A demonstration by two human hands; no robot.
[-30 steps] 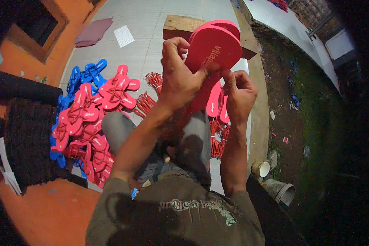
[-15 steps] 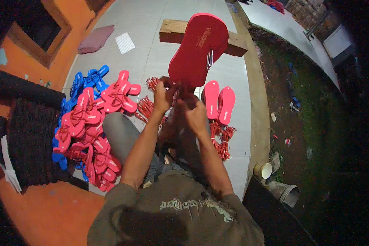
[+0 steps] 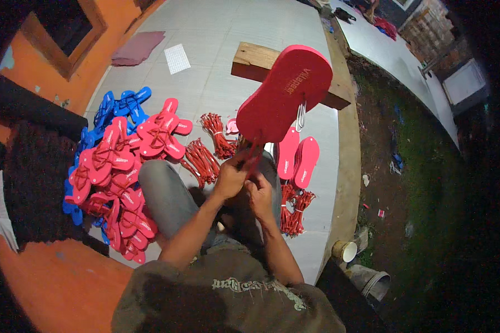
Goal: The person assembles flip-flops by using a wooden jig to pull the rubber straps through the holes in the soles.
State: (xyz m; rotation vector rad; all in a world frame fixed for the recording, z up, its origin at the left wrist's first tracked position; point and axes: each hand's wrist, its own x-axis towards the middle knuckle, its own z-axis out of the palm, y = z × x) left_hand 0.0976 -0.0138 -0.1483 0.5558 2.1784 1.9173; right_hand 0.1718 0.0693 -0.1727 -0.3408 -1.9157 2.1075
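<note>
Straight ahead a large red sandal sole (image 3: 283, 94) slants up from between my knees, across a wooden beam (image 3: 255, 60). At its near end, thin red strap (image 3: 254, 159) hangs down toward my fingers. My left hand (image 3: 231, 178) is closed on this strap just below the sole. Close beside it, slightly lower and to the right, my right hand (image 3: 259, 195) has its fingers bent in a pinch at the strap's lower part. Shadow and my fingers hide the exact grip. A pale looped wire-like piece (image 3: 300, 115) lies at the sole's right edge.
Pink sandals (image 3: 114, 161) with straps lie heaped on the left, beside blue sandals (image 3: 130, 105). Bundled red straps (image 3: 201, 161) lie by my left knee, more strap bundles (image 3: 298, 213) at right. Pink soles (image 3: 304, 164) lie just above those. A wooden ledge (image 3: 347, 183) borders the tiles.
The view has shifted, so the sole appears farther right and lower. My hands have come down and closer together, with the red strap now showing between them and the sole.
</note>
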